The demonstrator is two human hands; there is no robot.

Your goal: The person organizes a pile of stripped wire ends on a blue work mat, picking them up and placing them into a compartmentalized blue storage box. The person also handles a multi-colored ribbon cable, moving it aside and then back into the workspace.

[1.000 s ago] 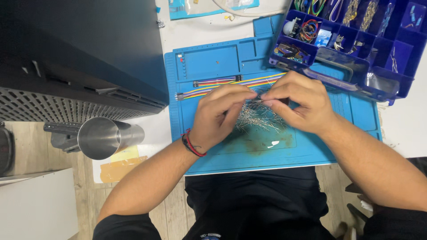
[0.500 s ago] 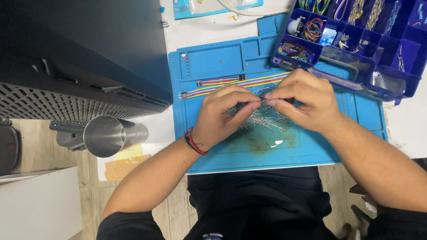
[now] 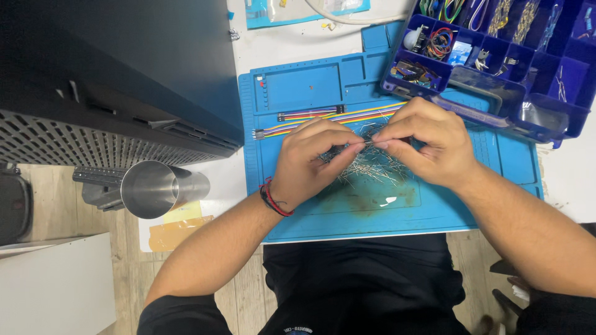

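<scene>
- Head view: a black cabinet (image 3: 112, 68) fills the frame from 9 to 11 o'clock; its vented lower edge runs close beside the mat's left rim.
- Blue mat (image 3: 323, 220) covers the table centre; its near edge lies along the table edge at 6 o'clock, with bare mat open below the hands.
- Blue organiser box (image 3: 546, 118) sits at 1 to 2 o'clock, its near corner overlapping the mat's top right.
- Steel cup (image 3: 152, 189) lies on its side at 8 o'clock, well apart from the mat's left edge.
- Left hand (image 3: 304, 164) and right hand (image 3: 428, 146) meet at mat centre, fingertips touching.
- Both hands' fingers are pinched nearly shut on one thin metal pin (image 3: 367, 144), held between them just above the pile.
- Pin pile (image 3: 372, 167) lies loose on the mat under the hands, spreading toward 5 o'clock.
- Jumper wires (image 3: 310, 115) lie flat at 12 o'clock of the left hand, just beside its knuckles.
- Red-and-black wristband (image 3: 271, 200) circles the left wrist.
</scene>
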